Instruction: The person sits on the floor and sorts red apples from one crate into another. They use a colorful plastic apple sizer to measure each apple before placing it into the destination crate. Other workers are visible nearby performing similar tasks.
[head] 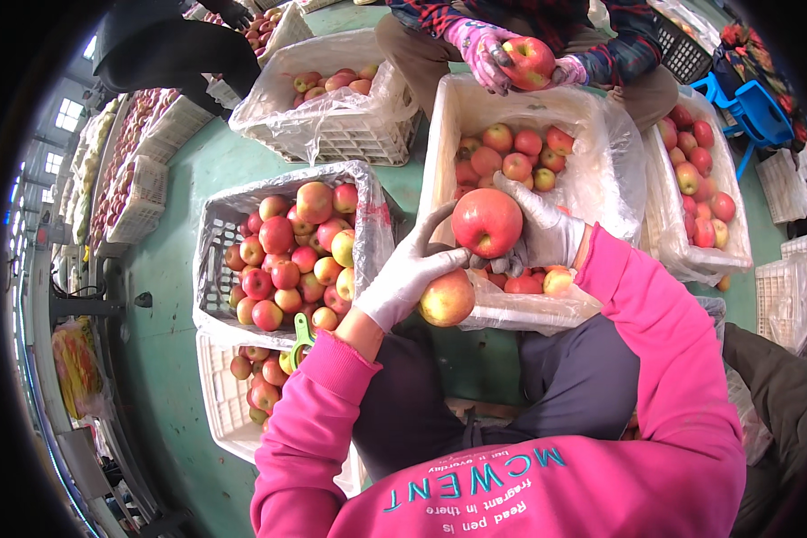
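My right hand, in a pale glove with grey fingers, grips a large red apple from its right side. My left hand, gloved alike, touches that apple's left side with thumb and forefinger. A smaller yellow-red apple is lodged at the palm side of my left hand, whose lower fingers are hidden. Below both hands stands a plastic-lined white crate with red apples in it. To the left, a lined crate holds many red and yellow-green apples.
A green plastic tool lies by my left forearm, above a lower white crate of apples. Opposite, a person in pink gloves holds a red apple. More apple crates stand at the back left and right, near a blue stool.
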